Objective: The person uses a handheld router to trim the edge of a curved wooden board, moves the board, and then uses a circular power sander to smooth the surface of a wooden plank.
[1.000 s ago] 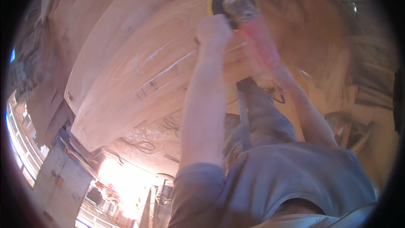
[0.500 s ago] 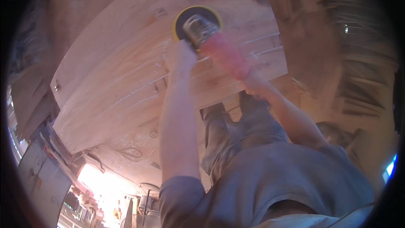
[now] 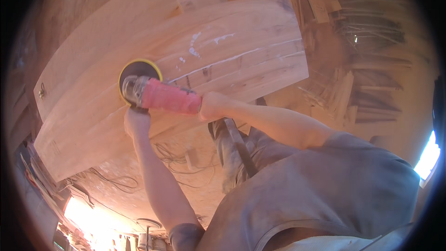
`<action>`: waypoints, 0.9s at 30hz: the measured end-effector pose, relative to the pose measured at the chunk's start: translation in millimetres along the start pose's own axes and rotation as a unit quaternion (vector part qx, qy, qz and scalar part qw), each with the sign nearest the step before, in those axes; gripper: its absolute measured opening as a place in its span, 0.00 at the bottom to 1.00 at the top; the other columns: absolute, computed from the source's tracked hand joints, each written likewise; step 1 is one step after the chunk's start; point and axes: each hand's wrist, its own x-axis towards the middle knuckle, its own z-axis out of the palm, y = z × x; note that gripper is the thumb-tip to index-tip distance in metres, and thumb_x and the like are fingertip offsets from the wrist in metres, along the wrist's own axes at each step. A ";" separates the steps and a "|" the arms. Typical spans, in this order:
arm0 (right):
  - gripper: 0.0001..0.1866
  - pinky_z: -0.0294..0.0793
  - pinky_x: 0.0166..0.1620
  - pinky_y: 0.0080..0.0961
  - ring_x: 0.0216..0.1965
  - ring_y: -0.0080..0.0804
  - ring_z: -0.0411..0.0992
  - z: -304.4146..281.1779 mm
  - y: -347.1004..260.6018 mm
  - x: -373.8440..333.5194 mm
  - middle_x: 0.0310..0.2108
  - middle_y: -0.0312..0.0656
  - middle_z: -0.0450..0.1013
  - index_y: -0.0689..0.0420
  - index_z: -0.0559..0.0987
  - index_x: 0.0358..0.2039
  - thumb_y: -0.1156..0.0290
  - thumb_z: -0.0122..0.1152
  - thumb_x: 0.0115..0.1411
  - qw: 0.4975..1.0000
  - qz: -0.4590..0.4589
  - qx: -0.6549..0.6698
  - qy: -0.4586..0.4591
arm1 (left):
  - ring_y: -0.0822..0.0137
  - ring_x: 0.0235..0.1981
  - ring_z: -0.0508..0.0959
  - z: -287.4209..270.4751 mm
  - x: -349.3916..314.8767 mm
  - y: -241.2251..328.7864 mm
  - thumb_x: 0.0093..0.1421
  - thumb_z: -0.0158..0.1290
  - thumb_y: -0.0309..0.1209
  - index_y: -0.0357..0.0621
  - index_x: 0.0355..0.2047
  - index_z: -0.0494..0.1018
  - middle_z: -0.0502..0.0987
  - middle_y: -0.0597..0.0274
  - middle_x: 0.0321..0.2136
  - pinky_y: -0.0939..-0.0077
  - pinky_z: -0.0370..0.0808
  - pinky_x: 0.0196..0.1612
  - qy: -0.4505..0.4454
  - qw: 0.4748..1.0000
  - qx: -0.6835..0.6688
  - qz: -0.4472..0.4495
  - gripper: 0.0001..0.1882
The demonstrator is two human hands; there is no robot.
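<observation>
An angle grinder point(image 3: 171, 96) with a red body, a metal head and a round dark sanding disc point(image 3: 139, 68) with a yellow rim lies across the left half of a wooden panel point(image 3: 265, 23). My right hand point(image 3: 214, 106) is closed around the rear end of the red body. Below the metal head, my left hand point(image 3: 137, 120) is closed on the front side, on what seems to be a dark side handle mostly hidden by the fingers. The disc rests flat on the panel or just over it. White patches and pale seam lines mark the panel's wood.
A second pale board point(image 3: 97, 32) with a curved edge lies beyond the panel. Cables point(image 3: 174, 155) run over the dusty floor below it. Wood offcuts point(image 3: 320, 7) and stacked strips point(image 3: 378, 90) lie to the right. Bright light glares at the lower left.
Both hands have moved the grinder left and nearer along the panel. Its body has swung closer to level, and white patches it had covered now show.
</observation>
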 end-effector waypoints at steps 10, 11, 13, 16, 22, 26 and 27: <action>0.23 0.78 0.29 0.50 0.33 0.49 0.80 -39.0 161.7 -45.8 0.32 0.53 0.80 0.65 0.82 0.40 0.60 0.70 0.48 0.976 0.077 0.198 0.053 | 0.46 0.43 0.85 42.1 -0.3 205.8 0.57 0.59 0.40 0.48 0.37 0.86 0.85 0.46 0.37 0.53 0.81 0.44 -0.084 0.985 0.083 0.124 0.14; 0.22 0.77 0.25 0.50 0.30 0.47 0.78 -51.7 171.5 -60.1 0.30 0.50 0.80 0.64 0.82 0.41 0.62 0.69 0.49 0.975 0.086 0.198 0.043 | 0.47 0.43 0.85 50.9 -5.4 226.2 0.57 0.59 0.40 0.49 0.37 0.86 0.85 0.47 0.37 0.53 0.82 0.44 -0.099 0.982 0.087 0.138 0.13; 0.17 0.70 0.19 0.45 0.22 0.39 0.73 -73.5 193.8 -90.0 0.24 0.45 0.76 0.62 0.81 0.40 0.66 0.67 0.51 0.950 0.148 0.274 0.020 | 0.48 0.43 0.85 60.5 -30.5 262.6 0.57 0.60 0.39 0.48 0.36 0.86 0.85 0.46 0.37 0.54 0.82 0.44 -0.111 0.980 0.084 0.141 0.12; 0.11 0.62 0.17 0.38 0.18 0.29 0.65 -80.6 256.3 -116.6 0.20 0.38 0.70 0.60 0.78 0.33 0.70 0.66 0.51 0.925 0.192 0.326 0.035 | 0.49 0.43 0.85 87.0 -68.4 317.8 0.58 0.60 0.39 0.46 0.36 0.86 0.85 0.47 0.37 0.55 0.82 0.45 -0.107 0.973 0.091 0.183 0.12; 0.08 0.60 0.18 0.34 0.18 0.24 0.65 -52.0 375.1 -159.0 0.18 0.35 0.69 0.59 0.76 0.29 0.72 0.68 0.51 0.897 0.165 0.405 0.069 | 0.49 0.42 0.86 140.3 -139.2 407.7 0.58 0.58 0.39 0.48 0.37 0.86 0.85 0.47 0.37 0.55 0.81 0.45 -0.149 0.950 0.085 0.260 0.13; 0.07 0.65 0.21 0.31 0.18 0.25 0.68 -14.3 452.1 -189.2 0.19 0.35 0.71 0.59 0.78 0.29 0.72 0.68 0.53 0.882 0.140 0.422 0.156 | 0.51 0.44 0.85 178.8 -189.1 465.3 0.58 0.59 0.37 0.49 0.38 0.86 0.86 0.50 0.39 0.57 0.81 0.47 -0.184 0.934 0.092 0.291 0.12; 0.07 0.66 0.22 0.30 0.18 0.25 0.68 -11.4 461.2 -198.5 0.19 0.35 0.72 0.59 0.78 0.28 0.71 0.68 0.53 0.875 0.163 0.427 0.158 | 0.52 0.45 0.85 185.2 -201.9 472.1 0.59 0.59 0.37 0.49 0.39 0.86 0.86 0.51 0.40 0.57 0.81 0.48 -0.189 0.932 0.090 0.295 0.12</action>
